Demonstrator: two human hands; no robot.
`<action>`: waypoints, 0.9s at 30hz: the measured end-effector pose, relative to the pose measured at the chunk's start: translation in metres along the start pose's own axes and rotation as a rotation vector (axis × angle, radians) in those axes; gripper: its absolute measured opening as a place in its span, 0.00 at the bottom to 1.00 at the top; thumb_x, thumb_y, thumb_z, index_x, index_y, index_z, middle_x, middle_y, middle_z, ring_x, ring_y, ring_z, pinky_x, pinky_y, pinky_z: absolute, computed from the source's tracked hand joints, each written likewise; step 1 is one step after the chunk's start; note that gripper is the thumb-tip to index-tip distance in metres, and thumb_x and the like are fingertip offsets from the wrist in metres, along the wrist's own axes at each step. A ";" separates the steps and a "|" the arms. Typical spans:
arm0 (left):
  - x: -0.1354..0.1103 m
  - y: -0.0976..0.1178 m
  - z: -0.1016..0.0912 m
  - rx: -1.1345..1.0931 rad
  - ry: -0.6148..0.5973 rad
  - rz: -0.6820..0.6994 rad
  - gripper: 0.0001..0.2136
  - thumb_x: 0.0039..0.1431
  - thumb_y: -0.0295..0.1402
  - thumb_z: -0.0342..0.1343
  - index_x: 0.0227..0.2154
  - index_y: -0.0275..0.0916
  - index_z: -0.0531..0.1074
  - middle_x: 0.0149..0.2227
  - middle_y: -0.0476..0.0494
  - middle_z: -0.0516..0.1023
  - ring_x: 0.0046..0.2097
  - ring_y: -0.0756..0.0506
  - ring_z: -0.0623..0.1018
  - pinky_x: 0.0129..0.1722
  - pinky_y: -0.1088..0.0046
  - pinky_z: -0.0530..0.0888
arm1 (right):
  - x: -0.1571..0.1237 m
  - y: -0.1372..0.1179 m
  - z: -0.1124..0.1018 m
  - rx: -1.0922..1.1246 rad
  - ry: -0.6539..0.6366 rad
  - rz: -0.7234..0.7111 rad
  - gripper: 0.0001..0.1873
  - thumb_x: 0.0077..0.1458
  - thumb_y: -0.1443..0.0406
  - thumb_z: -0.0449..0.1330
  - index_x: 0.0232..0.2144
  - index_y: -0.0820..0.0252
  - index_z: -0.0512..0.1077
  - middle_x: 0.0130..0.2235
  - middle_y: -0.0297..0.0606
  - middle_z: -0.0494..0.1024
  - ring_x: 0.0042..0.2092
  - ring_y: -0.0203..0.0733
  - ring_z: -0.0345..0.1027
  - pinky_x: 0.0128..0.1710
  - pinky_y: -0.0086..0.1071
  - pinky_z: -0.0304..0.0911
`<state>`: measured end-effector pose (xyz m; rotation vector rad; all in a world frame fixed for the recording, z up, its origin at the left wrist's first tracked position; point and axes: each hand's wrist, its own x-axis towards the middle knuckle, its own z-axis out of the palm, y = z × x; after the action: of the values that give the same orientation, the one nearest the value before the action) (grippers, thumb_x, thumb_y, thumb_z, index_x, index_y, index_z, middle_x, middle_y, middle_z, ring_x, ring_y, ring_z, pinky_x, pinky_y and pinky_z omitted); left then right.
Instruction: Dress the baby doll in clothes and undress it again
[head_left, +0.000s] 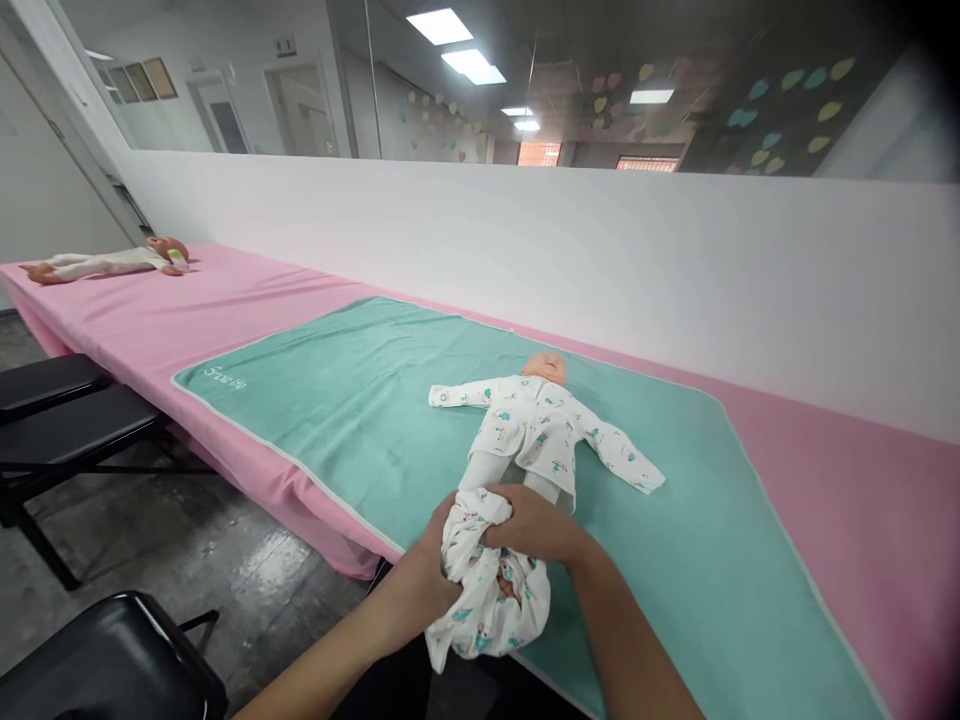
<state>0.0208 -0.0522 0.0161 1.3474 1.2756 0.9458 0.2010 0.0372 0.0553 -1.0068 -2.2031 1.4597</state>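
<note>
A baby doll point(534, 420) in a white printed top lies face up on a green towel point(360, 400), arms spread, head toward the wall. At its legs, both of my hands grip a bunched pair of white printed pants point(491, 590). My left hand point(426, 578) is closed on the left side of the cloth. My right hand point(534, 525) is closed over the top of it, close to the doll's white-clad legs. A bit of the doll's foot shows inside the bunched cloth.
The towel lies on a long table with a pink cover point(840, 470) against a white partition wall point(600, 250). A second doll point(112, 262) lies at the table's far left end. Black stools point(67, 420) and a black seat point(112, 660) stand on the floor at left.
</note>
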 end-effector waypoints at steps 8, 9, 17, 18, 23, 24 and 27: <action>0.002 0.014 -0.019 0.058 -0.034 0.028 0.37 0.48 0.32 0.59 0.62 0.45 0.52 0.56 0.41 0.66 0.54 0.36 0.69 0.49 0.66 0.70 | 0.002 0.004 0.000 0.104 -0.059 -0.094 0.19 0.42 0.64 0.65 0.41 0.56 0.73 0.40 0.36 0.75 0.43 0.48 0.67 0.42 0.37 0.62; 0.003 0.017 -0.021 0.025 -0.052 0.015 0.37 0.48 0.32 0.60 0.62 0.46 0.53 0.56 0.41 0.67 0.53 0.36 0.69 0.49 0.67 0.70 | 0.002 0.004 0.000 0.093 -0.058 -0.107 0.20 0.42 0.64 0.65 0.42 0.56 0.73 0.41 0.36 0.75 0.44 0.48 0.67 0.43 0.37 0.62; 0.005 0.022 -0.033 -0.347 -0.150 -0.090 0.40 0.44 0.21 0.55 0.62 0.48 0.52 0.55 0.44 0.67 0.53 0.37 0.70 0.48 0.65 0.71 | 0.002 0.004 0.002 0.123 -0.094 -0.136 0.20 0.46 0.62 0.63 0.45 0.54 0.71 0.43 0.38 0.74 0.45 0.49 0.67 0.44 0.41 0.62; 0.005 0.023 -0.034 -0.357 -0.143 -0.083 0.40 0.43 0.21 0.54 0.62 0.48 0.52 0.55 0.44 0.67 0.53 0.37 0.70 0.49 0.64 0.71 | 0.002 0.005 0.002 0.133 -0.083 -0.141 0.20 0.47 0.61 0.62 0.45 0.54 0.71 0.43 0.38 0.74 0.45 0.50 0.67 0.44 0.41 0.62; 0.008 0.024 -0.035 -0.131 -0.068 -0.010 0.35 0.44 0.26 0.59 0.58 0.43 0.59 0.55 0.42 0.68 0.55 0.35 0.67 0.52 0.60 0.68 | 0.005 0.006 0.005 0.136 -0.061 -0.142 0.19 0.46 0.62 0.63 0.43 0.56 0.73 0.40 0.38 0.75 0.44 0.49 0.67 0.43 0.38 0.61; 0.008 0.022 -0.035 -0.054 -0.039 0.009 0.33 0.45 0.29 0.60 0.58 0.43 0.60 0.56 0.42 0.67 0.56 0.34 0.66 0.53 0.59 0.67 | 0.006 0.006 0.005 0.139 -0.046 -0.135 0.19 0.46 0.62 0.62 0.43 0.57 0.73 0.40 0.38 0.75 0.44 0.48 0.67 0.43 0.37 0.61; 0.013 0.011 -0.036 0.187 0.086 0.097 0.32 0.48 0.33 0.61 0.58 0.44 0.60 0.57 0.42 0.65 0.57 0.35 0.65 0.55 0.60 0.64 | 0.007 0.007 0.006 0.163 0.008 -0.118 0.20 0.46 0.65 0.61 0.45 0.55 0.72 0.40 0.37 0.75 0.44 0.48 0.66 0.43 0.36 0.61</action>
<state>-0.0104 -0.0334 0.0323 1.5388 1.4024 0.9793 0.1952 0.0398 0.0459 -0.8139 -2.0609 1.5495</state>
